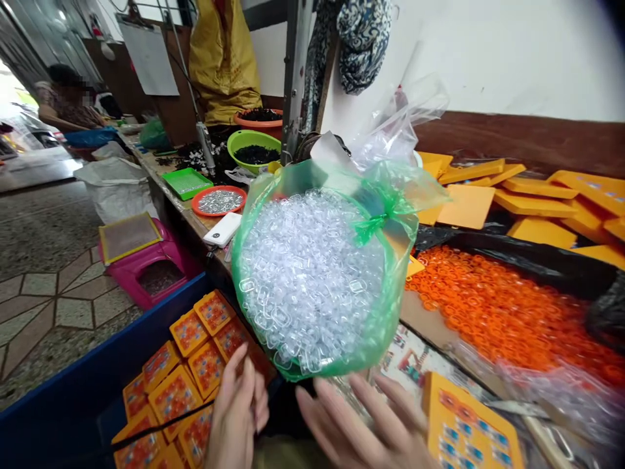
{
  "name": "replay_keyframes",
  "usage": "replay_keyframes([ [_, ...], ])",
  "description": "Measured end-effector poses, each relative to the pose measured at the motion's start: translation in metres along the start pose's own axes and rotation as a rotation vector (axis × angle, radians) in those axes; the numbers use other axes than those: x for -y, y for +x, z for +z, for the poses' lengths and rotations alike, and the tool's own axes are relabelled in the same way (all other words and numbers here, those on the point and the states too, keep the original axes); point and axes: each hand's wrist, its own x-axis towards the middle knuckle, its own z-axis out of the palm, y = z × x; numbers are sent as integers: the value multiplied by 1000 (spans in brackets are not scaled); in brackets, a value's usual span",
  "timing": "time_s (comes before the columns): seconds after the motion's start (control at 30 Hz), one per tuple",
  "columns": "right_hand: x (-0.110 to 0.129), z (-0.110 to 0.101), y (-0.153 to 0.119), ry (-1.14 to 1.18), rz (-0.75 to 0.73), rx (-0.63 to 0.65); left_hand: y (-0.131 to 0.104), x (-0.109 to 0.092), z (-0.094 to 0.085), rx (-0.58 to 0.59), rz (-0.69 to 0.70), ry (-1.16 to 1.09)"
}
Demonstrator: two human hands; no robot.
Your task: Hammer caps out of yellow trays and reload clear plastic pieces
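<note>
A green plastic bag (390, 319), its rim knotted at the right, holds a heap of small clear plastic pieces (307, 267), some shaped like rounded rectangular loops. My right hand (364, 420) is just in front of the bag, fingers spread and slightly blurred, with nothing seen in it. Left of it, my left hand (239, 404) has its fingers curled in toward the thumb; whatever may be inside them is hidden. Close to the right hand lies a yellow-orange square case (473, 426) with blue and orange pieces on its face.
A blue bin (58, 404) at lower left holds several orange cases (176, 397). Orange rings (512, 312) and stacked yellow cases (532, 202) lie at right. Scissors (517, 408) lie at the lower right. A phone (223, 229), trays and basins line the bench; a person (73, 107) sits far left.
</note>
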Motion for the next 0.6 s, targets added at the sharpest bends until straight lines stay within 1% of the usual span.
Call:
replay_keyframes([
  [0.03, 7, 12, 19, -3, -56, -25, 9, -10, 17, 19, -42, -178],
  [0.07, 11, 22, 33, -3, -84, -70, 17, -20, 30, 25, -100, -288],
  [0.1, 12, 29, 43, 9, -104, -95, 24, -28, 39, 37, -142, -357],
  [0.13, 12, 33, 49, 24, -111, -124, 28, -35, 45, 54, -158, -391],
  [0.2, 8, 34, 54, 73, -82, -162, 28, -43, 48, 98, -143, -398],
  [0.23, 7, 32, 55, 100, -37, -190, 25, -46, 48, 122, -129, -392],
  [0.3, 3, 25, 60, 157, 113, -219, 17, -53, 48, 157, -120, -390],
  [0.37, -3, 16, 69, 208, 266, -224, 10, -64, 54, 173, -107, -400],
  [0.43, -14, 9, 80, 222, 342, -220, 6, -79, 66, 198, -35, -376],
  [0.5, -30, 2, 90, 188, 350, -232, 8, -98, 83, 262, 78, -278],
  [0.6, -63, -7, 103, 92, 398, -277, 20, -130, 120, 373, 288, -73],
])
